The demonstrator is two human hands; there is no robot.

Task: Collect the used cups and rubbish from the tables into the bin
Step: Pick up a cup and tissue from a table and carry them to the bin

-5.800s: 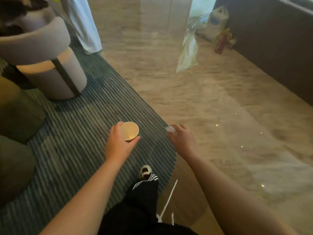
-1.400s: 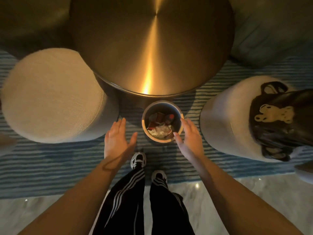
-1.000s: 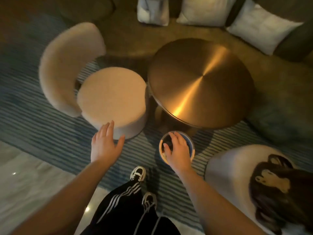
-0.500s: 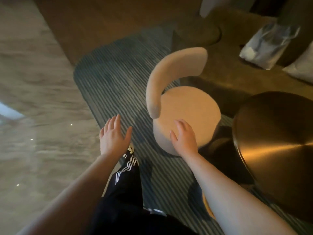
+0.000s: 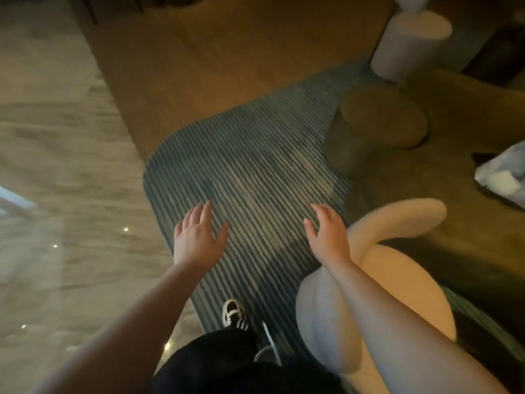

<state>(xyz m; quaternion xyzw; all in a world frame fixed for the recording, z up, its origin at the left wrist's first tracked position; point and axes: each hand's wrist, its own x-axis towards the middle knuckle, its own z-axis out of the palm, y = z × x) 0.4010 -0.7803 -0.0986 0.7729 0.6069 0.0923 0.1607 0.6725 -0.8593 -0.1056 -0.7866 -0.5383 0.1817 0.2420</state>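
Note:
Both of my hands hang in front of me over the striped rug (image 5: 255, 166) and hold nothing. My left hand (image 5: 199, 237) has its fingers straight and spread. My right hand (image 5: 326, 234) is relaxed with loosely bent fingers, just left of the cream chair's curved backrest (image 5: 397, 223). No cup, rubbish or bin shows in this view. The frame is blurred by motion.
A cream round chair (image 5: 397, 302) stands at the lower right under my right forearm. A dark olive pouf (image 5: 377, 123) and a pale cylindrical stool (image 5: 409, 41) stand further off at the right. A plastic bag (image 5: 502, 177) lies at the right edge. Polished marble floor (image 5: 56, 194) lies left.
I have turned away from the round brass table and the bin, which have left the view. The cup and rubbish I carried earlier are gone from my hands.

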